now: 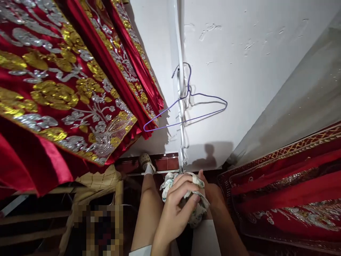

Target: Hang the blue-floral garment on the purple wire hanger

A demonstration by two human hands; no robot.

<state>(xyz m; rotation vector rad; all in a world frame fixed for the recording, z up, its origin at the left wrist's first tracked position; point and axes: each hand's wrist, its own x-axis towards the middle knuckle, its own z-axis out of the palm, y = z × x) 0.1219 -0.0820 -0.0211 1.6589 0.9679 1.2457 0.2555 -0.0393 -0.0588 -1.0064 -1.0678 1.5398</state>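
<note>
A crumpled white cloth with a green print [198, 213] is bunched up above my lap. My left hand [179, 199] lies over it from the near side, fingers curled around the folds. My right hand [211, 190] is against the bundle's right side, thumb pointing up; its other fingers are mostly hidden behind the cloth. Farther off, a thin purple wire hanger [204, 116] with nothing on it hooks onto a white upright strip [181, 85] along the wall.
Red drapery with gold and silver sequins [55, 92] hangs at the left, above a wooden-framed chair [118, 192]. Patterned red textile [287, 192] lies to the right. A beige clog [146, 160] is on a foot by the white wall [239, 64].
</note>
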